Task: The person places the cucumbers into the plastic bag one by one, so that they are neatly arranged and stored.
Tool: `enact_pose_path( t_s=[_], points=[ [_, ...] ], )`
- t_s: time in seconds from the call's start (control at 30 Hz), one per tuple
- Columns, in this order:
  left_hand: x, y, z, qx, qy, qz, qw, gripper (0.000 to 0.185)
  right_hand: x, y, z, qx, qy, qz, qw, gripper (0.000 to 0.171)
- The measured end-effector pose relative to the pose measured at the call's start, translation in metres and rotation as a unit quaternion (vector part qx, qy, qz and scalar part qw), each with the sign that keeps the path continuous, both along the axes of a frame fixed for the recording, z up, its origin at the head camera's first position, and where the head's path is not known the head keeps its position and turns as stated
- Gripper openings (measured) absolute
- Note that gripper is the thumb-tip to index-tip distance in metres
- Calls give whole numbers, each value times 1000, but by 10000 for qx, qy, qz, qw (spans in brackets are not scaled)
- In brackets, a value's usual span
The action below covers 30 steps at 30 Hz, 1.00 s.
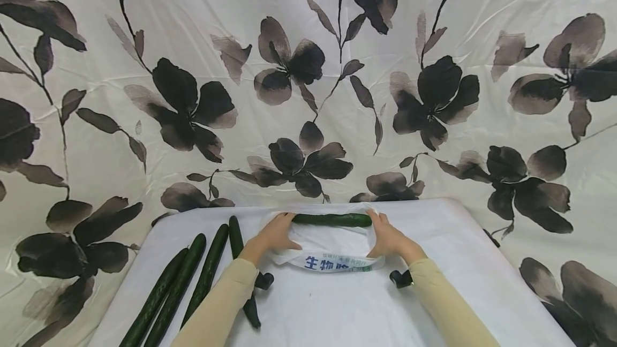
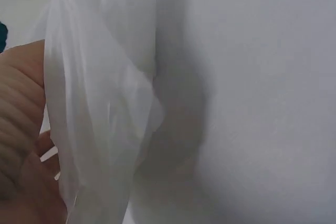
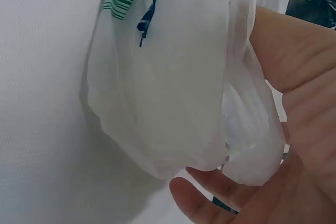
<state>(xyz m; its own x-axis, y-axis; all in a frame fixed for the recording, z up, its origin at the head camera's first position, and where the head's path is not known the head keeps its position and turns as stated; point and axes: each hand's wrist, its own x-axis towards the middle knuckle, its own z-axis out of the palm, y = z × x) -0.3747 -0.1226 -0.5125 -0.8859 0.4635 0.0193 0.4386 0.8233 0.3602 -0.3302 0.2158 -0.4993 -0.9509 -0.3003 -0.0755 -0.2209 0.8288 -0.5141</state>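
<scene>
A white plastic bag with blue characters and green print spans the space between both hands at the table's far side. Lengthwise along its far edge lies a dark green cucumber, its ends right at the fingers of each hand. The left hand holds the bag's left side, thumb toward the near edge. At the opposite side the right hand holds the bag the same way. Close up in the right wrist view, thin plastic hangs within the curve of the fingers. The left wrist view shows bag folds covering part of the left hand.
Several long cucumbers lie side by side at the table's left, one partly under the left forearm. A white cloth covers the table. Behind it hangs a floral curtain. Each wrist carries a dark strap-on piece.
</scene>
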Motion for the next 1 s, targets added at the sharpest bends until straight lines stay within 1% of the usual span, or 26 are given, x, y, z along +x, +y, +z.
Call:
enact_pose_path(
  t_s=[0.03, 0.1, 0.2, 0.27, 0.37, 0.47, 0.5, 0.63, 0.77, 0.9, 1.0],
  points=[
    [1, -1, -1, 98, 81, -53, 9999, 102, 1, 0, 1, 14, 10, -1, 10000, 124],
    [5, -3, -1, 436, 246, -180, 9986, 98, 4, -1, 4, 20, 51, 42, 10000, 123],
    [13, -8, 2, 1013, 327, -299, 9939, 89, 6, -1, 8, 7, 118, 85, 9999, 123],
    [21, -11, 5, 1440, 291, -293, 9887, 83, 7, -1, 9, 8, 159, 104, 9998, 123],
    [32, -17, 8, 2004, 141, -184, 9794, 77, 8, 0, 10, -13, 195, 111, 9997, 123],
    [42, -24, 11, 2448, 12, -71, 9696, 73, 10, 2, 8, -48, 159, 89, 9998, 123],
    [46, -27, 11, 2567, 25, -66, 9665, 72, 10, 3, 7, -78, 149, 84, 9998, 123],
    [59, -45, 14, 2767, 257, 58, 9606, 65, 9, 5, 3, -145, 64, -21, 9999, 123],
    [76, -69, 11, 2857, 517, 244, 9566, 57, 9, 5, -1, -190, 69, -47, 9998, 122],
    [94, -93, 5, 2788, 727, 487, 9564, 55, 10, 5, -4, -225, 131, -65, 9996, 119],
    [107, -109, -1, 2698, 712, 766, 9572, 53, 11, 5, -4, -250, 184, -122, 9994, 116]
  ],
)
